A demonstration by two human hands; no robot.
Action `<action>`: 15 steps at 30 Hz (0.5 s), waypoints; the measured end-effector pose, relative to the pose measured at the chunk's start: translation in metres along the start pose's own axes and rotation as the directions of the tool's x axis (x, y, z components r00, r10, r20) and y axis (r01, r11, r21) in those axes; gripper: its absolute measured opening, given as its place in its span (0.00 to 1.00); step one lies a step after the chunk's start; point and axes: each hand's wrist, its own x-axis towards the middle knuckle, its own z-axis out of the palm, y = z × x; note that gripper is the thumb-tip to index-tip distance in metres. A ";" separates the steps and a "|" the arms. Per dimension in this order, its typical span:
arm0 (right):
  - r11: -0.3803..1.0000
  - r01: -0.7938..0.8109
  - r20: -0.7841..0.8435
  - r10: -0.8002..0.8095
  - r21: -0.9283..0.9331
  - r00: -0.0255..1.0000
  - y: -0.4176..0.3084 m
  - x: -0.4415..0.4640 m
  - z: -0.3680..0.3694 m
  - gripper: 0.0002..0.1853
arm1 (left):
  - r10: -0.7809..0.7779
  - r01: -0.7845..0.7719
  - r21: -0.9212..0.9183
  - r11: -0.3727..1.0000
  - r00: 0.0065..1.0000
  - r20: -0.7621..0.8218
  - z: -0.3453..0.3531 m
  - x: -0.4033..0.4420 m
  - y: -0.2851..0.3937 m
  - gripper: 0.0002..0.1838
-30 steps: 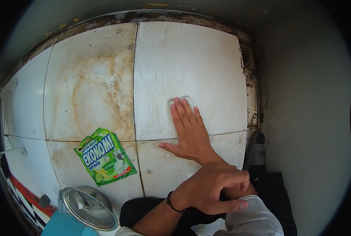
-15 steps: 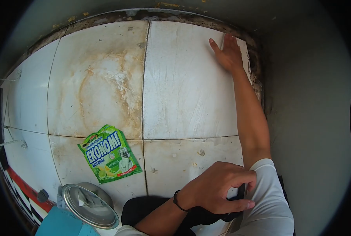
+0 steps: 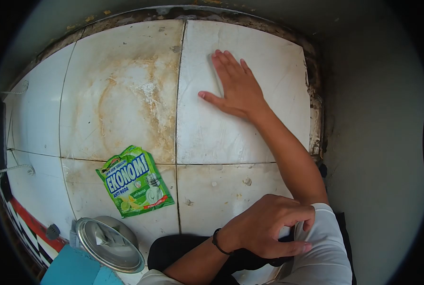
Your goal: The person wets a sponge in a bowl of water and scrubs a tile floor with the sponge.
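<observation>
My right hand (image 3: 238, 88) lies palm down on a white floor tile (image 3: 212, 137), fingers stretched toward the far wall and thumb spread to the left. What is under the palm is hidden. Faint streaks show on this tile. My left hand (image 3: 271, 225), with a black band at the wrist, is bent low in front of me beside my white right sleeve (image 3: 326, 237). Its thumb and index finger stand apart with a gap between them, and no held thing shows; the other fingers are partly hidden. Left of it, a green EKONOMI packet (image 3: 136, 183) lies on the tiles.
A round metal bowl (image 3: 138, 263) with a crumpled pale thing inside stands at lower left, next to a blue block-like surface (image 3: 72, 268). Brown stains mark the middle tile (image 3: 121, 104). Grey walls (image 3: 378, 142) bound the floor at right and back, with dirty broken edges.
My right hand has slid left and somewhat nearer, from the tile's far right corner to its upper middle. The left hand has hardly moved.
</observation>
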 end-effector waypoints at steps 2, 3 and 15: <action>0.954 -0.299 0.039 0.300 -0.030 0.953 0.058 0.029 -0.009 0.55 | -0.020 0.020 0.009 1.000 1.000 0.000 -0.003 0.000 0.002 0.18; 0.907 -0.417 0.023 0.419 -0.066 0.908 0.091 0.037 -0.007 0.55 | -0.003 0.003 -0.003 1.000 1.000 -0.005 -0.004 0.001 0.002 0.18; 0.999 0.017 -0.010 -0.016 0.050 1.000 -0.038 0.042 0.017 0.56 | 0.016 -0.016 -0.036 0.999 1.000 -0.003 0.001 0.001 0.004 0.18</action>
